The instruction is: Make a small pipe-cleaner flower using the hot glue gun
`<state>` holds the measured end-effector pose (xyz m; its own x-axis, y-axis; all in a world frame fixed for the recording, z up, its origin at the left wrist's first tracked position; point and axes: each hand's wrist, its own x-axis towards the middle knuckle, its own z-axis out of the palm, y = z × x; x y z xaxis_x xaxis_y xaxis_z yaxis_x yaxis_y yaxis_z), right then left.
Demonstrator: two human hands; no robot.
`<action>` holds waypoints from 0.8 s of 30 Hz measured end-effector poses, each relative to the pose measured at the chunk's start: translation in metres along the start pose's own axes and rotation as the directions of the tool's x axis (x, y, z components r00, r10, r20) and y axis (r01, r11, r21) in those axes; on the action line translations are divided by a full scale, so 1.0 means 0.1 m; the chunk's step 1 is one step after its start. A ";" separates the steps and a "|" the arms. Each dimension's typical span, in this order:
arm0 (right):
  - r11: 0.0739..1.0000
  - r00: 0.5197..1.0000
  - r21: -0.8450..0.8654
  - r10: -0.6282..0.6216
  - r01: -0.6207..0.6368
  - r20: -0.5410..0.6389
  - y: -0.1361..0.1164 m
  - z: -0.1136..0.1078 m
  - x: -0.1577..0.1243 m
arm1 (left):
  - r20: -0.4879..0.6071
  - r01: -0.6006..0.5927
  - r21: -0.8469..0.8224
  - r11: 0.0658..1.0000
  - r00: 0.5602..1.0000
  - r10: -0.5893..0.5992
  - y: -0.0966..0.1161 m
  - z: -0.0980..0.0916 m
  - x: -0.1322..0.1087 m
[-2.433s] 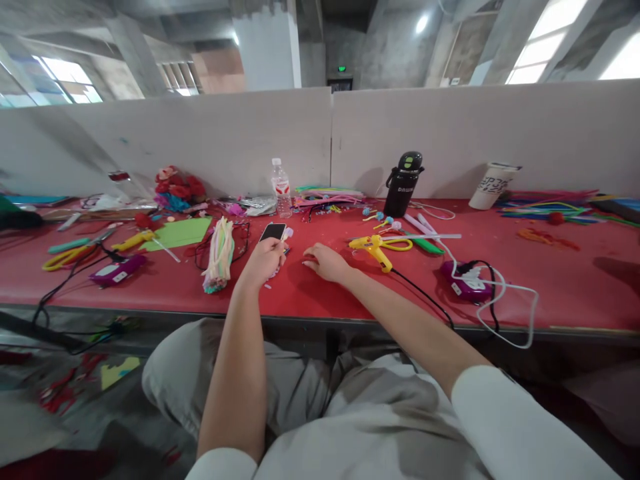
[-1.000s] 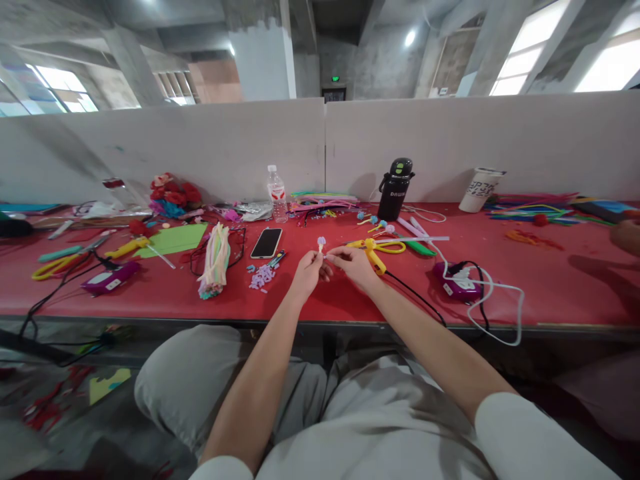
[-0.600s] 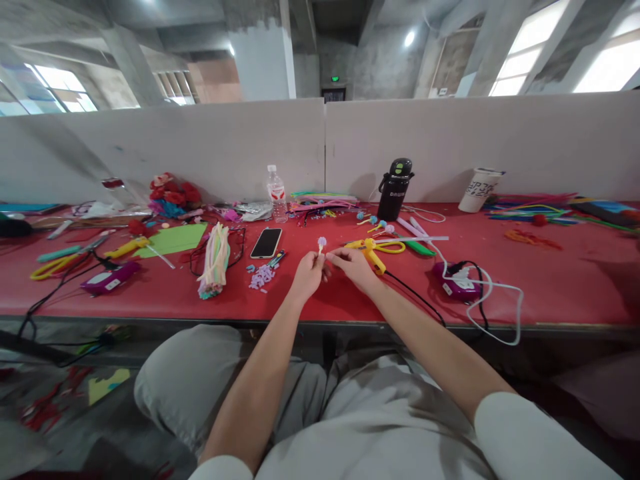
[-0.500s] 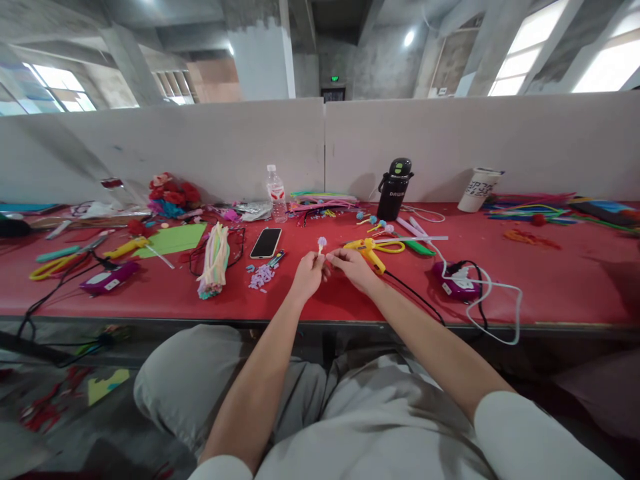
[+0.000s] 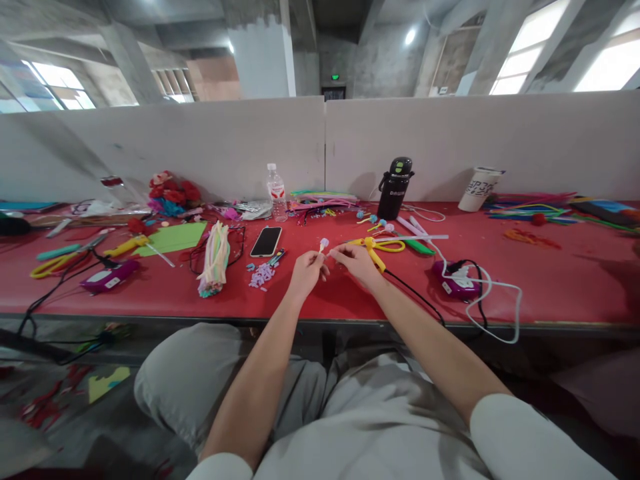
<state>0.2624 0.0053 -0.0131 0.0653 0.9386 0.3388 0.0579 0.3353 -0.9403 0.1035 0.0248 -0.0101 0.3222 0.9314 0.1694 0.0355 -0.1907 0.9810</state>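
My left hand (image 5: 307,271) is closed, pinching the stem of a small pale-lilac craft flower (image 5: 323,244) that stands up above its fingers. My right hand (image 5: 356,261) is closed too, its fingertips pinched on the same small piece just right of the left hand. Both hands hover over the red table (image 5: 320,293) near its front edge. A black phone (image 5: 267,241) lies left of them, with a scatter of lilac pieces (image 5: 261,275) in front of it. A yellow glue gun (image 5: 373,251) lies right behind my right hand.
Yellow scissors (image 5: 390,246), a purple power adapter (image 5: 453,281) with white cable, a black flask (image 5: 397,188), a water bottle (image 5: 277,193) and a white cup (image 5: 477,189) stand on the table. A pipe-cleaner bundle (image 5: 215,259) and green paper (image 5: 173,237) lie left. A white partition (image 5: 320,143) backs the table.
My left hand came over from the phone area to the table's middle, and my right hand lifted off the table to join it on the small flower. Lately both hands shifted only slightly.
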 end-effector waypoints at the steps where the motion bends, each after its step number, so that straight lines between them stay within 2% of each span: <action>1: 0.999 0.999 -0.034 -0.029 0.028 -0.022 -0.02 -0.01 0.00 | -0.002 0.007 -0.002 1.000 1.000 -0.007 0.00 0.00 0.00; 7: 0.969 0.974 -0.174 -0.198 0.177 -0.109 -0.10 -0.04 -0.01 | 0.005 0.058 -0.014 0.998 0.998 -0.058 0.04 0.03 -0.02; 24: 0.941 0.962 -0.245 -0.261 0.235 -0.080 -0.08 -0.01 -0.02 | 0.057 0.042 0.005 0.999 0.997 -0.042 0.02 0.05 -0.02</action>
<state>0.2633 0.0007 -0.0066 0.1271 0.8089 0.5740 0.3141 0.5161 -0.7968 0.1074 0.0207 -0.0087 0.3741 0.9193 0.1219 0.0536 -0.1527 0.9868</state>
